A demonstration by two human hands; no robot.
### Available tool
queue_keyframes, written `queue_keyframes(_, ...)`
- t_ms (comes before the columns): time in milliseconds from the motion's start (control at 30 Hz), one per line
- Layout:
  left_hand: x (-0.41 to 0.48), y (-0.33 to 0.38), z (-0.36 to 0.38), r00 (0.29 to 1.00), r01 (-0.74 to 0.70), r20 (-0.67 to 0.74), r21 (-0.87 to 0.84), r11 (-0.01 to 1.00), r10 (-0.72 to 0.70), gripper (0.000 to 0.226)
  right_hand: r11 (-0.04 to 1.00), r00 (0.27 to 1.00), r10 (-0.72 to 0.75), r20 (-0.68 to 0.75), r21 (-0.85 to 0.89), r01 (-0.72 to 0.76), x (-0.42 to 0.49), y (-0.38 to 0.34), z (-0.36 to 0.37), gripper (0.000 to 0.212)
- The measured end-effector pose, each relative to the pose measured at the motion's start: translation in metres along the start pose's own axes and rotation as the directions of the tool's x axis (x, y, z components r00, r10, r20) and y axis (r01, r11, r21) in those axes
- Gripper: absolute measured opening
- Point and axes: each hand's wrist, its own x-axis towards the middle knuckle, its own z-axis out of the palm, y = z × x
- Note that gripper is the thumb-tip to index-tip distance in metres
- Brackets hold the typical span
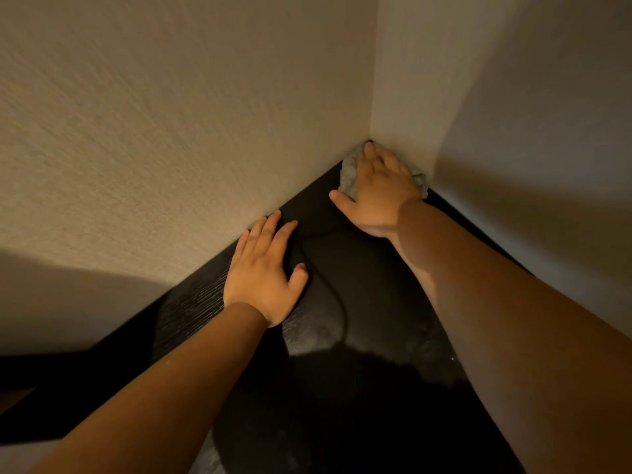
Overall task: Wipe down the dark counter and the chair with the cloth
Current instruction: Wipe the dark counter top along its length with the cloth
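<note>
The dark counter [369, 302] runs into a corner between two pale walls. A grey cloth [349, 176] lies bunched in that far corner. My right hand [379, 189] presses flat on the cloth with straight fingers, thumb spread out to the left. Palm down, my left hand [265, 271] rests flat on the counter by the left wall, its fingers straight and holding nothing. The chair is not in view.
A thin black cable [333, 289] curves across the counter between my hands. The left wall [171, 131] and right wall [513, 97] close in the corner. The counter's left edge [113, 340] drops off at the lower left.
</note>
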Motion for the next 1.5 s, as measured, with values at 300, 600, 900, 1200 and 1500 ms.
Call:
queue_keyframes(300, 0.001, 0.000, -0.001, 1.000, -0.002, 0.009, -0.001, 1.000, 0.002, 0.076, 0.996, 0.997, 0.070, 0.024, -0.061, -0.069, -0.002, 0.016, 0.013, 0.078)
queue_keyframes(600, 0.001, 0.000, 0.000, 1.000, 0.001, 0.005, 0.007, 1.000, -0.001, 0.076, 0.974, 0.978, -0.210, 0.000, -0.082, 0.210, -0.048, 0.011, 0.030, 0.064)
queue_keyframes(900, 0.003, -0.001, -0.001, 0.999, 0.005, 0.048, 0.035, 0.999, -0.007, 0.081, 0.979, 0.980, -0.199, 0.020, -0.033, 0.199, -0.055, -0.008, 0.031, 0.065)
queue_keyframes(1200, 0.005, -0.002, 0.002, 0.999, 0.006, 0.035, 0.047, 0.999, -0.007, 0.080, 0.997, 0.998, -0.053, -0.031, -0.057, 0.051, -0.055, 0.021, 0.024, 0.067)
queue_keyframes(1500, 0.004, -0.002, 0.001, 0.999, 0.009, 0.038, 0.035, 0.999, -0.010, 0.081, 0.985, 0.982, -0.168, -0.082, -0.052, 0.164, -0.090, 0.055, 0.028, 0.065)
